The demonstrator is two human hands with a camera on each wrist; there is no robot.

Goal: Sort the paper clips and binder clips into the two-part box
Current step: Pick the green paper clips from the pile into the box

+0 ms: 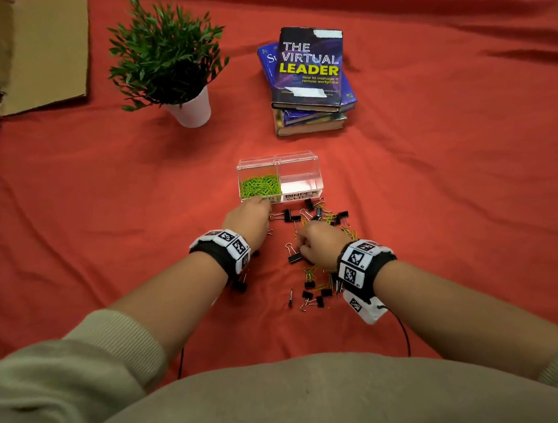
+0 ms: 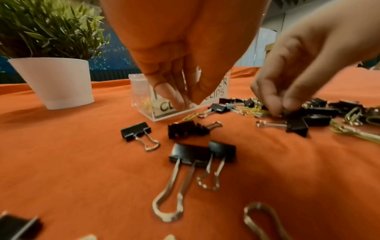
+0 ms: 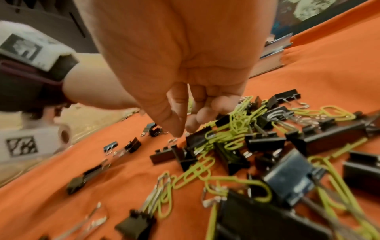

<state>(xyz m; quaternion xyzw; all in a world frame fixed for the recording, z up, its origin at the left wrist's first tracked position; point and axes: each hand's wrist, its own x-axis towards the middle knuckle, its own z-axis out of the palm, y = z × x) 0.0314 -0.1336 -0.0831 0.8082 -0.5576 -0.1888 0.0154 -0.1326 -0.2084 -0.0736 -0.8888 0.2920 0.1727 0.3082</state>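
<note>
The clear two-part box [image 1: 314, 169] stands on the red cloth. Its left part holds green paper clips [image 1: 261, 185]; the right part, labelled BINDER CLIPS, holds nothing. My left hand [image 1: 266, 203] has straight fingers drawn together, tips against the box's front wall [image 2: 144, 97], and nothing shows between them in the left wrist view [image 2: 185, 104]. My right hand [image 1: 300, 247] is curled over the mixed pile in front of the box and pinches a black binder clip [image 2: 296, 125] with thumb and fingertips [image 3: 183, 131]. Several binder clips [image 2: 197, 155] and green paper clips [image 3: 236, 126] lie loose around it.
A potted plant [image 1: 191, 110] stands at the back left and a stack of books [image 1: 310, 77] behind the box. Flattened cardboard [image 1: 13, 56] lies along the left edge. Loose clips reach from the box front towards my body.
</note>
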